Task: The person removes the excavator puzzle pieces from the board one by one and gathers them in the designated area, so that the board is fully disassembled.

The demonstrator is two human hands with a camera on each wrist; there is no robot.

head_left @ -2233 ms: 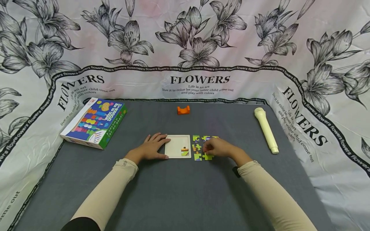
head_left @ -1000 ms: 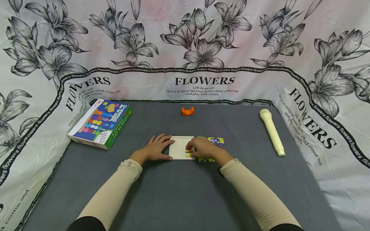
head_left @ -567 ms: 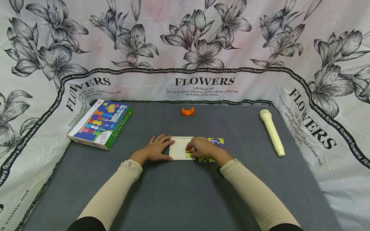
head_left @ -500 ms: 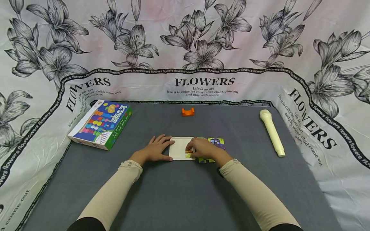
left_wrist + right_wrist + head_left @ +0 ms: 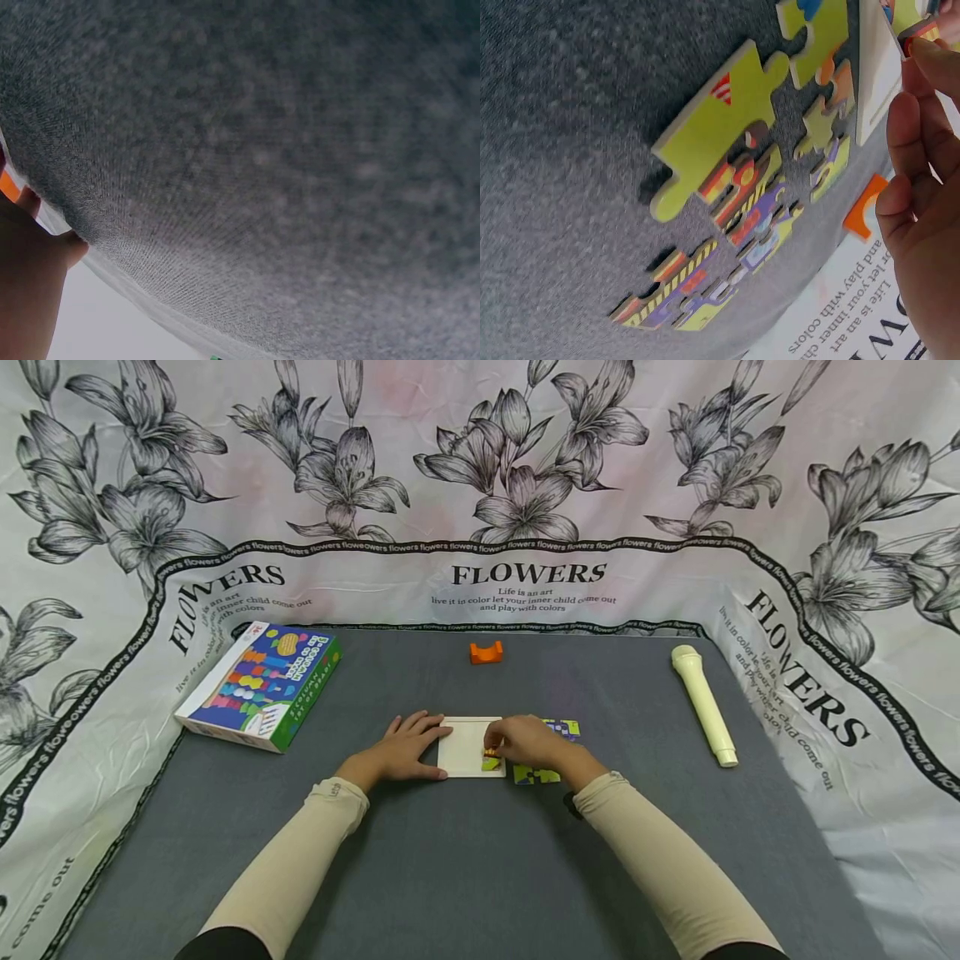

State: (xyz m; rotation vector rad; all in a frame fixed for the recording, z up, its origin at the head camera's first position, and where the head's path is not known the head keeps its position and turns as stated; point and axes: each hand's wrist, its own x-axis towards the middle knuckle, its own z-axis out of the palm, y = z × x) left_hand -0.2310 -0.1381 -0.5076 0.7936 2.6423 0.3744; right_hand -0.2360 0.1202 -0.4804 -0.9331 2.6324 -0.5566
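Note:
A square, cream puzzle tray (image 5: 459, 752) lies in the middle of the grey table. My left hand (image 5: 399, 750), fingers spread, rests along its left edge; the left wrist view catches only part of that hand. Over the tray's lower right corner, my right hand (image 5: 531, 745) pinches a puzzle piece (image 5: 922, 31) with red and orange on it between thumb and finger. Just below those fingertips sits a yellow-green corner piece (image 5: 491, 765), slightly askew in the tray. Right of the tray lie several loose puzzle pieces (image 5: 720, 120), partly hidden by my right hand in the head view.
At the back left stands a blue and green toy box (image 5: 262, 685). An orange holder (image 5: 486, 652) sits at the back centre, and a cream tube with a wider end (image 5: 703, 706) lies at the right. A flower-printed cloth (image 5: 525, 560) borders the table behind.
My right hand has moved left from the loose pieces to the tray's lower right corner. Within the last half second the corner piece has turned a little. My left hand stays put.

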